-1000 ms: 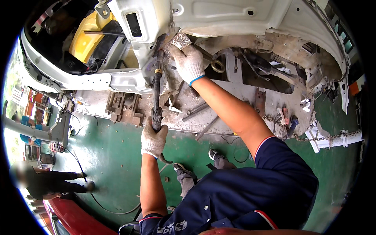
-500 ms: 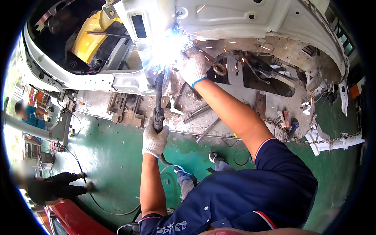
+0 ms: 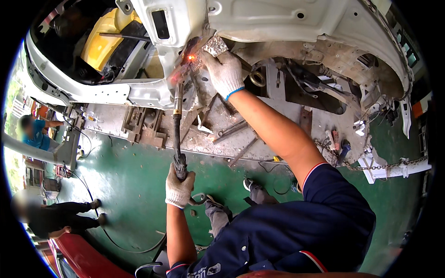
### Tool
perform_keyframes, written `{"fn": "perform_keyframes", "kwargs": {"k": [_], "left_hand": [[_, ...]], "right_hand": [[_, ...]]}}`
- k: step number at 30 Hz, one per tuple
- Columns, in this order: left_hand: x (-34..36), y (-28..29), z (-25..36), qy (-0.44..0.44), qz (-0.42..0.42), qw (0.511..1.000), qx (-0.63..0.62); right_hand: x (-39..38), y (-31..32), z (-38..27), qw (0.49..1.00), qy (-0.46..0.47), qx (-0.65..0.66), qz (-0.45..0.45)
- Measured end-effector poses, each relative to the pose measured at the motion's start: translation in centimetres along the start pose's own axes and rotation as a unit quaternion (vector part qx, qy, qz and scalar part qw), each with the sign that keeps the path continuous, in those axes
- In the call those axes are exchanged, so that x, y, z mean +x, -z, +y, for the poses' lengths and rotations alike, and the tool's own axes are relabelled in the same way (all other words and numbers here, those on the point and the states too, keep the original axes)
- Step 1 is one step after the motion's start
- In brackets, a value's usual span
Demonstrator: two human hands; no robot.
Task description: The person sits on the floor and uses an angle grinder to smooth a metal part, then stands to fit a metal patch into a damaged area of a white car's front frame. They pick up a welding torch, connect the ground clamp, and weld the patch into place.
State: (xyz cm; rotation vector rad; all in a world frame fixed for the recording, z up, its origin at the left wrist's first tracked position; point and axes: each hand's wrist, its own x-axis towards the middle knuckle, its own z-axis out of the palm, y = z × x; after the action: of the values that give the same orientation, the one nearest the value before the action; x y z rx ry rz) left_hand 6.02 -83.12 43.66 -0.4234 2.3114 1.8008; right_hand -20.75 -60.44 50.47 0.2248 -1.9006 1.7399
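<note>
My left hand, in a white knit glove, is closed round the handle of a welding torch. The torch's long neck reaches up to a seam on the bare car body, where a small orange spot glows. My right hand, also gloved, is up at that joint, its fingers bent against a crumpled, silvery speckled piece beside the seam. The fingertips are partly hidden there. Just right of the right hand sits a metal ring.
A steel bench under the body bears metal blocks, loose bars and hand tools. A chain lies at right. Two other people stand at left, one in black, near a red car panel. A cable crosses the green floor.
The bright arc and flying sparks have gone out, leaving the small orange glow. The torch and my left hand have shifted slightly left and down.
</note>
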Motion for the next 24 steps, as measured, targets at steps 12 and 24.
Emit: {"fn": "perform_keyframes", "kwargs": {"k": [12,24], "left_hand": [[3.9,-0.3,4.2,-0.022,-0.048,0.999,-0.01],[5.9,0.2,5.9,-0.031,-0.067,0.997,0.012]], "right_hand": [[0.2,0.0,-0.2,0.998,0.008,0.055,-0.013],[0.2,0.6,-1.1,1.0,0.026,-0.014,-0.001]]}}
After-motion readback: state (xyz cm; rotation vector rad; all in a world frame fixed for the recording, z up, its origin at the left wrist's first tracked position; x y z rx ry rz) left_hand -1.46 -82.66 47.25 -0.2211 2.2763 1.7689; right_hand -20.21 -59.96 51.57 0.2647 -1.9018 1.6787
